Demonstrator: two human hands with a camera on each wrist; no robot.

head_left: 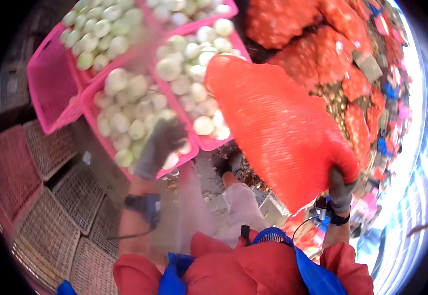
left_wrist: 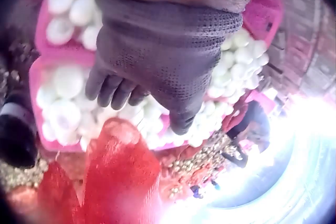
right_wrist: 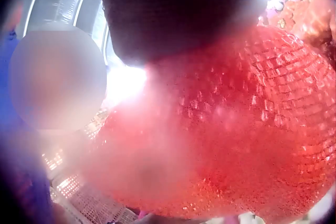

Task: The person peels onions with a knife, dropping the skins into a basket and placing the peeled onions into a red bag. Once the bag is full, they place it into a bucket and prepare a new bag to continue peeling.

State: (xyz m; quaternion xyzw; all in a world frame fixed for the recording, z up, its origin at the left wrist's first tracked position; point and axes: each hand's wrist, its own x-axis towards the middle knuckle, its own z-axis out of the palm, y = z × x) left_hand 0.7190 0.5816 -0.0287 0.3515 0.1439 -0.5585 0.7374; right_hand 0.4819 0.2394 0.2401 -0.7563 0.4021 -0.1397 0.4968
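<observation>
A red mesh sack [head_left: 277,128] hangs from the gloved right hand [head_left: 341,189], whose fingers grip its gathered end at the right. In the right wrist view the sack [right_wrist: 236,129] fills most of the picture below the dark glove [right_wrist: 178,14]. The gloved left hand [head_left: 162,147] is over the near pink crate [head_left: 93,115] of peeled onions [head_left: 136,129], blurred. In the left wrist view the left hand [left_wrist: 157,56] holds nothing, fingers loosely bent and pointing down, above onions [left_wrist: 65,113], with red mesh [left_wrist: 123,176] below it.
More pink crates stand behind, one with a bare side compartment [head_left: 52,81]. Woven baskets [head_left: 47,228] are stacked at the left. Full red mesh sacks [head_left: 317,54] lie at the upper right, beside small onions on the floor. Another person's dark shoe [head_left: 228,162] is near the crates.
</observation>
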